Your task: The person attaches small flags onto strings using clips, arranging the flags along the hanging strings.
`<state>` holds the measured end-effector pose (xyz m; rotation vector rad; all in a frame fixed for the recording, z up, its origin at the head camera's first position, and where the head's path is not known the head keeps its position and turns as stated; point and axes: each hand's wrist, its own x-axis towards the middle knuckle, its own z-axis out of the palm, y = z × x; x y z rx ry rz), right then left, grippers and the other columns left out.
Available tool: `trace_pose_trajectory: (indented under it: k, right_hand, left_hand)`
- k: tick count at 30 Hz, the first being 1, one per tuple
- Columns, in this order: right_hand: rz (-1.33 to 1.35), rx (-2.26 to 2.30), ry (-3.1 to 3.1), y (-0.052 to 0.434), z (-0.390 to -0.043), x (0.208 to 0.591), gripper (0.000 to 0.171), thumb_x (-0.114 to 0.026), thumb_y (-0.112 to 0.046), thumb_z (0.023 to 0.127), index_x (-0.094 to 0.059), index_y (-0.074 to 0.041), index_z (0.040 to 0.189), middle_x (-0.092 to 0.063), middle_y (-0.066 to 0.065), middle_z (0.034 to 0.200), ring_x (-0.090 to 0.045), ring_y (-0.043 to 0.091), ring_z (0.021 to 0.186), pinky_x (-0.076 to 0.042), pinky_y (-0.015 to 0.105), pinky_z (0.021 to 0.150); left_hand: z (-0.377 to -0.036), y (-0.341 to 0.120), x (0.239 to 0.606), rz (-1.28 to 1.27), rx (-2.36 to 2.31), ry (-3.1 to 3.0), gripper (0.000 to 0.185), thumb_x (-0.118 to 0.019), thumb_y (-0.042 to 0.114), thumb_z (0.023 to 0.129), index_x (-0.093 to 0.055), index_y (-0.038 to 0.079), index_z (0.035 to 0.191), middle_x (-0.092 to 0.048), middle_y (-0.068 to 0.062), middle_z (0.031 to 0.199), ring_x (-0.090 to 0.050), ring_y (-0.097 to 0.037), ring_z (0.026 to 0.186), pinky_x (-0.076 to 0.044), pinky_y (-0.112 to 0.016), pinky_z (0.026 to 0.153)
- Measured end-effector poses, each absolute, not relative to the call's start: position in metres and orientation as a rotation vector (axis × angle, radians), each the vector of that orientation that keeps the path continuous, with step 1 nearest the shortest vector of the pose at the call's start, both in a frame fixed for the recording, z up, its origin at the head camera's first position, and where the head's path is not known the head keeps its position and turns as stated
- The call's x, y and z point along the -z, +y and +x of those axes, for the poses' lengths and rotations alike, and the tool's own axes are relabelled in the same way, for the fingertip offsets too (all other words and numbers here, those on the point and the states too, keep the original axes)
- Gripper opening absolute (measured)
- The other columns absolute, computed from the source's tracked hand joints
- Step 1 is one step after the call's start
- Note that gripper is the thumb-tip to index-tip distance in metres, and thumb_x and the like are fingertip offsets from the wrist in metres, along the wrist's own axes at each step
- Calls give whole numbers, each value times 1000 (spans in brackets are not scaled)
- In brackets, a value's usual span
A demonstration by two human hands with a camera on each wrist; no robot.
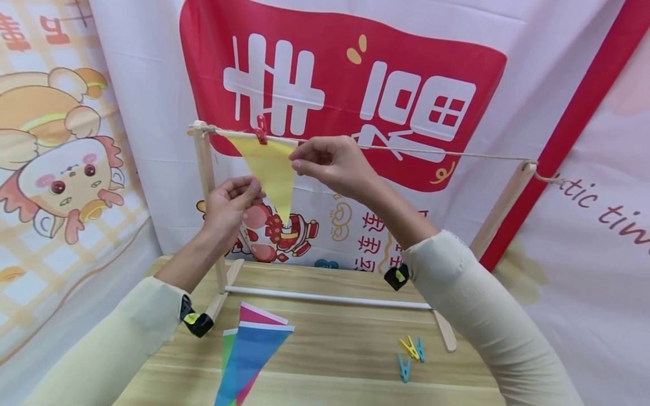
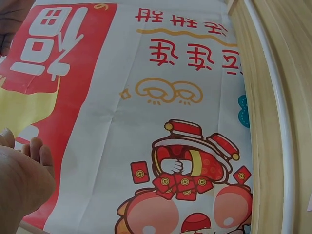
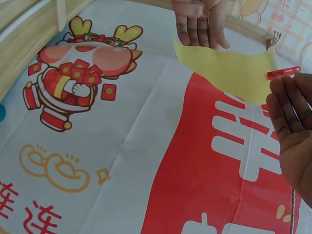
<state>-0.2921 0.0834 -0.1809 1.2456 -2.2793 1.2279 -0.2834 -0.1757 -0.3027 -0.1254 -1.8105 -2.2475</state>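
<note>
A yellow triangular pennant [image 1: 271, 169] hangs from a string [image 1: 437, 151], and a red clothespin [image 1: 261, 131] clips its top edge. My right hand [image 1: 337, 163] is at the pennant's upper right corner, its thumb and index finger pinching the edge. Lower down, my left hand [image 1: 231, 206] is beside the pennant's left edge, with its fingertips at the cloth. In the right wrist view, the left hand's fingers [image 3: 200, 31] look fairly straight next to the yellow pennant [image 3: 229, 70]. The left wrist view shows only part of the left hand [image 2: 24, 175].
A wooden post [image 1: 205, 163] at left and another post [image 1: 503, 208] at right carry the string; a white rod [image 1: 325, 297] joins their feet. Blue, pink and green pennants [image 1: 259, 349] lie stacked on the wooden table [image 1: 330, 344]. Yellow and blue clothespins [image 1: 404, 367] lie at right.
</note>
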Motion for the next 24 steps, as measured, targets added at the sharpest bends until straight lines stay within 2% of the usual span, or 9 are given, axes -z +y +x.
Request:
trace_pose_trajectory:
  k: [6, 9, 13, 17, 24]
  right_hand:
    - [1240, -1201, -2284, 89, -292, 192, 23, -83, -18, 104, -85, -6, 123, -86, 5, 111, -78, 16, 88, -67, 27, 82]
    - [1243, -1183, -2278, 92, -294, 198, 24, -83, -19, 104, -85, -7, 124, -86, 5, 111, -77, 16, 86, -66, 27, 81]
    - [1222, -1180, -2309, 97, -295, 206, 24, -83, -21, 105, -85, -8, 126, -86, 5, 110, -78, 17, 89, -65, 26, 81]
    - [1203, -1207, -2338, 102, -293, 212, 24, -82, -21, 105, -85, -10, 126, -86, 5, 109, -78, 17, 91, -65, 26, 82]
    - [1181, -1229, -2356, 113, -291, 226, 23, -81, -21, 106, -84, -9, 126, -85, 4, 107, -78, 17, 91, -66, 27, 84]
  left_hand:
    - [-283, -175, 309, -137, 2224, -1841, 31, -78, 30, 107, -70, 14, 132, -74, -3, 120, -77, -14, 112, -65, -21, 102]
    - [-283, -176, 311, -144, 2214, -1854, 31, -77, 30, 108, -70, 14, 134, -74, -4, 121, -78, -13, 111, -65, -23, 103]
    - [-282, -177, 315, -163, 2220, -1848, 37, -76, 29, 109, -69, 9, 139, -76, -3, 118, -79, -14, 110, -65, -27, 105]
    - [-282, -179, 319, -184, 2225, -1838, 43, -74, 27, 110, -66, 2, 143, -78, 2, 111, -80, -12, 106, -66, -24, 100]
    - [-284, -180, 327, -201, 2211, -1854, 19, -73, 25, 111, -73, 15, 126, -81, 2, 107, -81, -10, 100, -68, -24, 94]
